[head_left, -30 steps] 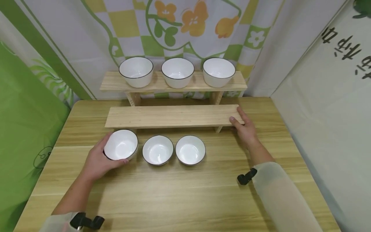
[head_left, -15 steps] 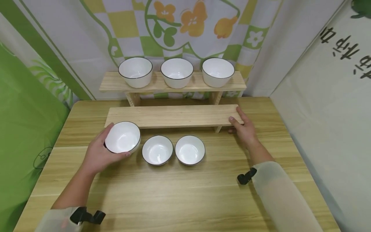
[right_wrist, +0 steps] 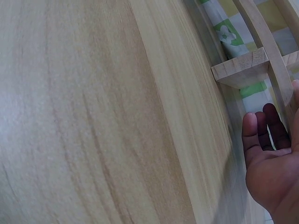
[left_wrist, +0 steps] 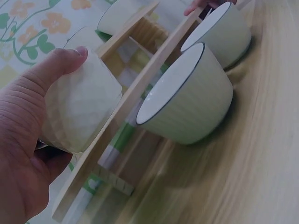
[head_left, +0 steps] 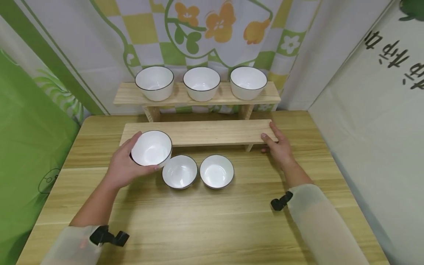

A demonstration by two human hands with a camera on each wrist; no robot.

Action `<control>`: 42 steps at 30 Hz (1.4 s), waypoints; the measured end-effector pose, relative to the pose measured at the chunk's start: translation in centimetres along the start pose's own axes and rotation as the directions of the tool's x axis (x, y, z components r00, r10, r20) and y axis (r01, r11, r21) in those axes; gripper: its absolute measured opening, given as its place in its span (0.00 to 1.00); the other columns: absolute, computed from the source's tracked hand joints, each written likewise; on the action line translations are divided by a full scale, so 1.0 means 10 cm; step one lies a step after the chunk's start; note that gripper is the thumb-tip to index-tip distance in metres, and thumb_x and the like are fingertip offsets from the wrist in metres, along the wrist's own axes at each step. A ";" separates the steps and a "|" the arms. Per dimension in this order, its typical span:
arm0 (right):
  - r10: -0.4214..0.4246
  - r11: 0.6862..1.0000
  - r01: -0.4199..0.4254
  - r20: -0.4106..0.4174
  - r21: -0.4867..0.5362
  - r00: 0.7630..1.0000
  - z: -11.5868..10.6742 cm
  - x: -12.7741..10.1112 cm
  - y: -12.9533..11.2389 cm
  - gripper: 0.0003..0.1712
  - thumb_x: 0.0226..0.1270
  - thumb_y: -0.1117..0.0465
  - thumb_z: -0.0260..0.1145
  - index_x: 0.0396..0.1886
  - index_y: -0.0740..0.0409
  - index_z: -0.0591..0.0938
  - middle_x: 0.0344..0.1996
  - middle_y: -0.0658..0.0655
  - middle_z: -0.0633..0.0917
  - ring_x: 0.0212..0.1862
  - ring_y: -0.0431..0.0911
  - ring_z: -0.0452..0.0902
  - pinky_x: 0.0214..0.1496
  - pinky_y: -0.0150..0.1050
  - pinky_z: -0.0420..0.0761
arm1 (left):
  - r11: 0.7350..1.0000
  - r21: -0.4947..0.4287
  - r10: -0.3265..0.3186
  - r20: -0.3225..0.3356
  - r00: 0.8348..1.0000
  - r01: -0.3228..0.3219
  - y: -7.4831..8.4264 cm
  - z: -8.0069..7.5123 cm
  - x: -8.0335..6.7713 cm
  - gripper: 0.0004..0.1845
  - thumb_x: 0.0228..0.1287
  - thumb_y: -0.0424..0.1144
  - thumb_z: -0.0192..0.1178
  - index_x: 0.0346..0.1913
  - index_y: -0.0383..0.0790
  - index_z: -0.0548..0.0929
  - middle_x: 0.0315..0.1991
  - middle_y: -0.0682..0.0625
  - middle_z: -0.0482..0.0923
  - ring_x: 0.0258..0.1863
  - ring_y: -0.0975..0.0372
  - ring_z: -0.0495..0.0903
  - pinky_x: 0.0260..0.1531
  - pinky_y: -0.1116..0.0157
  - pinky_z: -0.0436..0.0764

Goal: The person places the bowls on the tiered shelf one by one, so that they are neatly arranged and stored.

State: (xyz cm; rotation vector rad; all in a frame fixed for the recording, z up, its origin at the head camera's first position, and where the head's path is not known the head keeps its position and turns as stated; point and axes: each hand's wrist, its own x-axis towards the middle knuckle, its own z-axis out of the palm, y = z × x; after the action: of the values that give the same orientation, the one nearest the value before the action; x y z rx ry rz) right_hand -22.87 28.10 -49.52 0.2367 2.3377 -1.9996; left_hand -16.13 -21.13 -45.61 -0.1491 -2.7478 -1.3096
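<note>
Now the left hand (head_left: 124,167), gripping the white bowl (head_left: 151,148), has lifted it up to the lower shelf (head_left: 212,131) front edge, while the right hand (head_left: 279,145) stays flat against that shelf's end.

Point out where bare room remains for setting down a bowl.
The lower shelf is bare between the held bowl and the right hand. The near table is bare too. The upper shelf, carrying three bowls, is crowded.

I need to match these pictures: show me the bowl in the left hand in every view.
Head: the held bowl is left of centre, lifted before the lower shelf.
Left wrist: the held bowl is at left, gripped by the left hand.
Right wrist: not in it.
Shared landmark: the lower shelf.
</note>
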 end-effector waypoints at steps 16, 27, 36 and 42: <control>-0.004 1.000 0.004 -0.002 -0.001 1.000 0.01 -0.03 -0.04 0.41 0.69 0.52 0.64 0.77 0.40 0.55 0.76 0.53 0.52 0.47 0.44 0.75 0.50 0.56 0.80 | 0.998 -0.062 0.026 0.046 0.999 -0.023 0.29 0.28 0.19 0.66 0.25 0.59 0.83 0.75 0.51 0.59 0.69 0.42 0.63 0.64 0.47 0.68 0.58 0.45 0.73; -0.002 1.000 0.002 -0.013 0.004 1.000 0.00 -0.03 -0.04 0.41 0.68 0.52 0.65 0.76 0.40 0.56 0.76 0.56 0.51 0.46 0.51 0.77 0.50 0.56 0.80 | 0.995 -0.067 0.081 0.051 0.995 -0.077 0.49 0.50 0.34 0.62 0.23 0.63 0.81 0.71 0.59 0.65 0.62 0.46 0.70 0.57 0.51 0.73 0.51 0.47 0.76; -0.015 1.000 0.015 -0.008 0.003 1.000 0.00 -0.02 -0.04 0.41 0.68 0.52 0.65 0.76 0.41 0.56 0.76 0.56 0.51 0.52 0.57 0.74 0.49 0.55 0.81 | 0.996 -0.056 0.076 0.090 0.993 -0.071 0.58 0.66 0.44 0.66 0.24 0.67 0.79 0.74 0.55 0.60 0.70 0.49 0.63 0.64 0.51 0.67 0.56 0.46 0.73; -0.025 1.000 0.025 -0.014 0.007 1.000 -0.01 -0.03 -0.03 0.41 0.68 0.54 0.65 0.76 0.43 0.56 0.76 0.59 0.53 0.42 0.48 0.78 0.48 0.55 0.82 | 0.997 -0.056 0.065 0.115 0.991 -0.059 0.62 0.75 0.51 0.69 0.24 0.68 0.78 0.75 0.52 0.57 0.72 0.48 0.59 0.68 0.50 0.63 0.60 0.45 0.70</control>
State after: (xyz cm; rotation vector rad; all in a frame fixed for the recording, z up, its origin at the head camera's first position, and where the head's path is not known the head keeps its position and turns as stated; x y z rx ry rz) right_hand -22.66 28.08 -49.16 0.2239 2.3544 -2.0239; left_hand -20.74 -11.14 -44.87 -0.3224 -2.7794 -1.4004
